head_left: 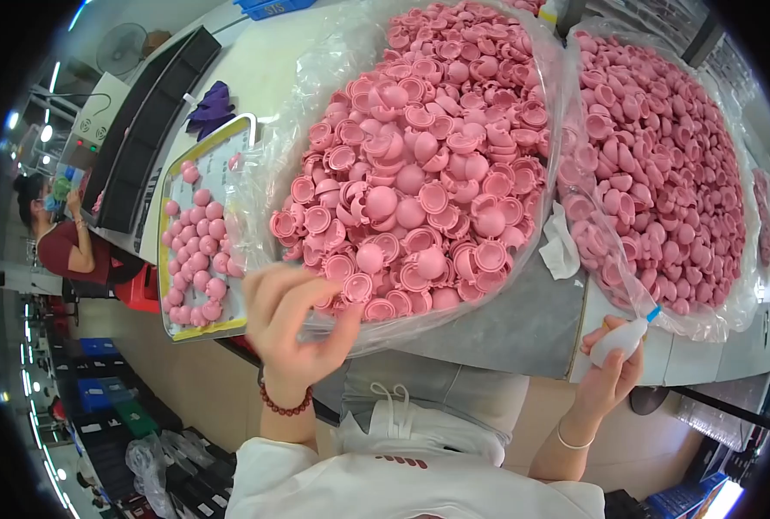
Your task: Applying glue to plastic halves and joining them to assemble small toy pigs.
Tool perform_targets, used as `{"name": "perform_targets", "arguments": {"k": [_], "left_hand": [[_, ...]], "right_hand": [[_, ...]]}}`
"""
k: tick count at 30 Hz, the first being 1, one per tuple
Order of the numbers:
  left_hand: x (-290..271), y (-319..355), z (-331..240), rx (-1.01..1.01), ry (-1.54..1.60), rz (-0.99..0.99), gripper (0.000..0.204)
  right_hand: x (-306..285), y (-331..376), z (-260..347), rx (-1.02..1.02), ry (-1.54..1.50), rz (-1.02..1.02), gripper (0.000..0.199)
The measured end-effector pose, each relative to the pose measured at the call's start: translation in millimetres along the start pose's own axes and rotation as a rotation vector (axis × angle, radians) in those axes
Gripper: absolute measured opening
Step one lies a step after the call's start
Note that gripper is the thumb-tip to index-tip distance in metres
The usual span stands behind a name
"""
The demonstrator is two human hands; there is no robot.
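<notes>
My left hand (294, 322) is at the near left edge of a big heap of pink half-sphere shells (420, 173) in a clear plastic bag. Its thumb and forefinger pinch one pink half shell (358, 288), hollow side showing; the hand is slightly blurred. On the right, my right hand (612, 368) is wrapped round a small white squeeze bottle (620, 341) with a blue tip that points up and to the right. The bottle is held near the table's front edge, by a second bag of pink shells (662, 173).
Left of the heap, a yellow-edged tray (170, 324) holds closed pink balls (199, 246). Behind it lie a purple glove (212, 111) and a long black trough (147, 130). Crumpled white tissue (560, 246) sits between the bags. A co-worker (78, 246) sits far left.
</notes>
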State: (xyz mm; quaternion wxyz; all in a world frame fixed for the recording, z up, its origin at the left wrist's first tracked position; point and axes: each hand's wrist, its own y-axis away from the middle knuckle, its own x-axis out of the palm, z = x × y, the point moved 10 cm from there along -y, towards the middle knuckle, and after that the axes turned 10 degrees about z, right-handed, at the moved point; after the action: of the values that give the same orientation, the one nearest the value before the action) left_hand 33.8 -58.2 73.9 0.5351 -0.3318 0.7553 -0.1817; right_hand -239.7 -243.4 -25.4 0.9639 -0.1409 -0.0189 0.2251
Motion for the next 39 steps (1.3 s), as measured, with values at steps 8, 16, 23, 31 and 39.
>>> {"name": "perform_targets", "arguments": {"k": [8,16,23,31,39], "left_hand": [[53,5,37,-0.184,0.031,0.393,0.021],[57,13,10,-0.139,0.927,0.324,0.017],[126,28,-57,-0.046,1.288,0.607,0.013],[154,42,-46,-0.374,1.500,0.625,0.029],[153,46,-38,-0.460,1.410,0.628,0.037]], "right_hand": [[-11,3,2,-0.060,-0.018,-0.080,0.043],[7,-1,12,-0.068,-0.112,-0.124,0.050],[51,-1,8,0.052,-0.341,-0.060,0.052],[45,-7,19,-0.230,-0.536,-0.001,0.039],[56,2,57,-0.459,-0.018,0.094,0.056]]}}
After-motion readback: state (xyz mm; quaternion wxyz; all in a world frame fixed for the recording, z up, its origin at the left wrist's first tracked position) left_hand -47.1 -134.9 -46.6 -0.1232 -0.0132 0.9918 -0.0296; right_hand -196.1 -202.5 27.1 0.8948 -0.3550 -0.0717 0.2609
